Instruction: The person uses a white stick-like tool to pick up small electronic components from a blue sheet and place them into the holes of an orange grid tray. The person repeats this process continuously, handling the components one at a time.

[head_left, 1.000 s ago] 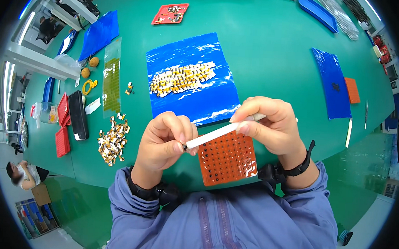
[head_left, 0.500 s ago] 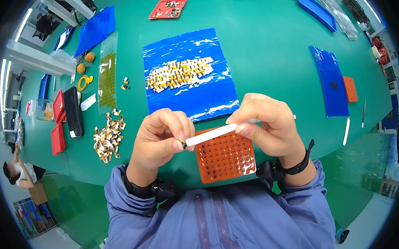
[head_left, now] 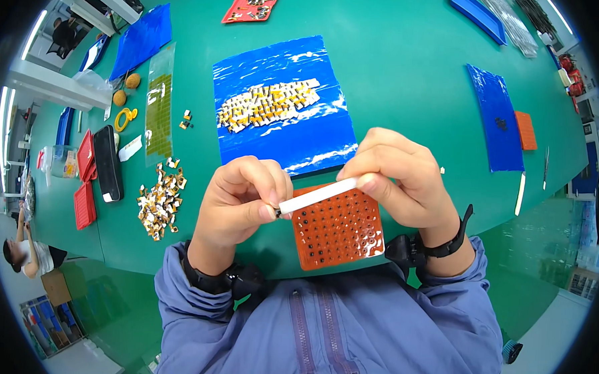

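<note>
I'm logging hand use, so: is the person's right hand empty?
No, the right hand grips a white stick that extends toward the left hand.

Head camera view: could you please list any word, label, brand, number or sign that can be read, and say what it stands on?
None can be read in this view.
White stick between the hands: no lettering visible.
Black case: the pale label at its lower end is too small to read.
White slip beside it: any print is too small to read.
</note>
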`<control>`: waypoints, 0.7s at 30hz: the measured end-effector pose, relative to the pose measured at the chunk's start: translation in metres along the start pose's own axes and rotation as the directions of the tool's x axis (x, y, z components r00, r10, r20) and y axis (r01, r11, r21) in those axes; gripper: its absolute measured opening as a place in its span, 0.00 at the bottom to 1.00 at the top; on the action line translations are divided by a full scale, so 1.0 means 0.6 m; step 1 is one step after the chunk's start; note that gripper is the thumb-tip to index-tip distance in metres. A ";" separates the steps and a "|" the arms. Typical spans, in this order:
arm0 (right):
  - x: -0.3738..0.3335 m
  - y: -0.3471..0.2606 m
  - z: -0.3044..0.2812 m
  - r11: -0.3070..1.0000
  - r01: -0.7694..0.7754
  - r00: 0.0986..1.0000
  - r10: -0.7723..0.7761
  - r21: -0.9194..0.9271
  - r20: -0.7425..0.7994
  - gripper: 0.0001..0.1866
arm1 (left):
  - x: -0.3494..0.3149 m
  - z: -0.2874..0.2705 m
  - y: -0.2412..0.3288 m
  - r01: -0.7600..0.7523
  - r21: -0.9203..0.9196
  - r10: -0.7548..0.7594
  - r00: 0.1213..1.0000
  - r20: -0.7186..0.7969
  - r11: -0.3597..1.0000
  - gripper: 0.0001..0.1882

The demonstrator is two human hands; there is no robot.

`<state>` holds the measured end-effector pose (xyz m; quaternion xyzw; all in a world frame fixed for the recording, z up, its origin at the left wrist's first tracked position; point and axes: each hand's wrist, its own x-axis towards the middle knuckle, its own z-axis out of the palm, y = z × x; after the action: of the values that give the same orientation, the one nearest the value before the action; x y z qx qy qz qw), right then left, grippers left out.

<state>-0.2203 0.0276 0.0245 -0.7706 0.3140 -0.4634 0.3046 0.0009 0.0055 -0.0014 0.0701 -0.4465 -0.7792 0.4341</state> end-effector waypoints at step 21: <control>-0.009 -0.039 0.003 0.996 0.009 0.992 0.003 0.085 -0.129 0.08 | 0.010 -0.013 -0.005 -0.023 0.190 0.074 0.962 -0.263 0.981 0.02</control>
<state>-0.2160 0.0466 0.0389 -0.7259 0.3119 -0.5256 0.3156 -0.0006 -0.0034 -0.0065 0.2044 -0.4557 -0.7067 0.5012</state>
